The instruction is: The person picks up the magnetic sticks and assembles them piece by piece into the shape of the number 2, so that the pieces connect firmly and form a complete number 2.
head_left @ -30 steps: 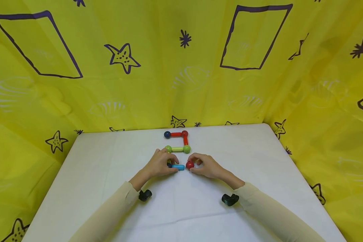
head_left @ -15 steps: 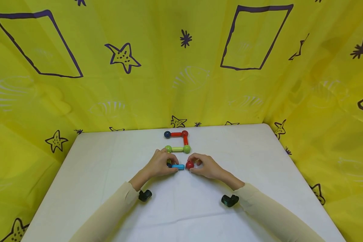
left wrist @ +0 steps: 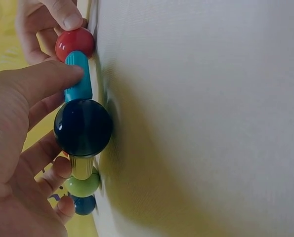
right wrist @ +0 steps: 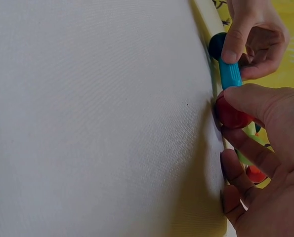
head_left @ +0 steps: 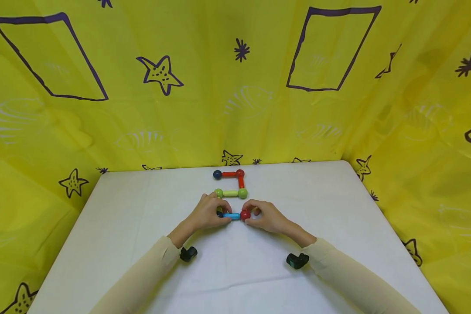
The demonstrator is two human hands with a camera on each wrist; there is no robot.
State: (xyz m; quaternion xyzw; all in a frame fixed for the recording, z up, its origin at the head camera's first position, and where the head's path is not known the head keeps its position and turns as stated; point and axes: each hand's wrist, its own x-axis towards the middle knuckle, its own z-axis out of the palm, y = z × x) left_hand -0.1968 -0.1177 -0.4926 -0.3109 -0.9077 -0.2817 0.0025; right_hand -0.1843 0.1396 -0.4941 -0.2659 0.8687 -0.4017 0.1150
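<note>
My left hand [head_left: 208, 213] pinches a light blue rod [head_left: 232, 216] between thumb and finger. A dark blue ball [left wrist: 83, 127] sits at the rod's near end in the left wrist view and is partly covered by the hand in the head view. From the other side, my right hand [head_left: 268, 216] grips a red ball [head_left: 245, 215] with thumb and fingers. In both wrist views the red ball meets the end of the light blue rod, so ball, rod and ball lie in one line, low over the white table [head_left: 235, 270].
Just beyond the hands lies a joined shape: a dark blue ball [head_left: 217, 175], a red rod [head_left: 229, 174], a red ball [head_left: 240, 173], a second red rod [head_left: 241, 182], then green balls [head_left: 242, 193] with a light green rod [head_left: 230, 193]. A yellow patterned curtain [head_left: 204, 117] encloses the table.
The right hand has shifted slightly left with the red ball, closing the small gap to the light blue rod. The left hand has stayed in place.
</note>
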